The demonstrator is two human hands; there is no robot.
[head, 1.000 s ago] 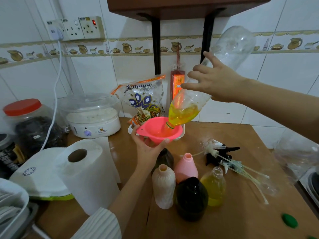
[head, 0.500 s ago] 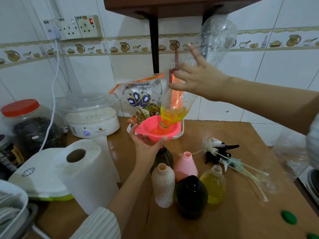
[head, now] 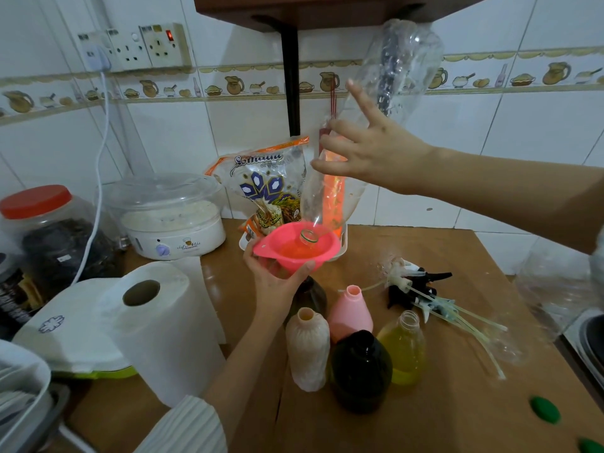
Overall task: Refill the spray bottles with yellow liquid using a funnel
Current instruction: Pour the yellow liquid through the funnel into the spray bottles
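Head view: my left hand (head: 274, 282) grips the pink funnel (head: 295, 245) from below, thumb and fingers (head: 305, 268) curled round its bowl, holding it over a dark bottle (head: 310, 295) that my hand mostly hides. My right hand (head: 372, 148) holds the big clear plastic bottle (head: 376, 125) upended, its mouth down inside the funnel; my curled fingers clasp its side while the index points up. A little yellow liquid shows in the funnel's bowl. On the desk (head: 425, 413), at 5 o'clock from the funnel, stand four open spray bottles: a cream one (head: 307, 348), a pink one (head: 351, 313), a black one (head: 361, 371) and a clear one (head: 405, 348) holding yellow liquid. The spray heads (head: 415, 284) lie at 3 o'clock from the pink bottle. A paper towel roll (head: 157, 325) stands at 8 o'clock from the funnel.
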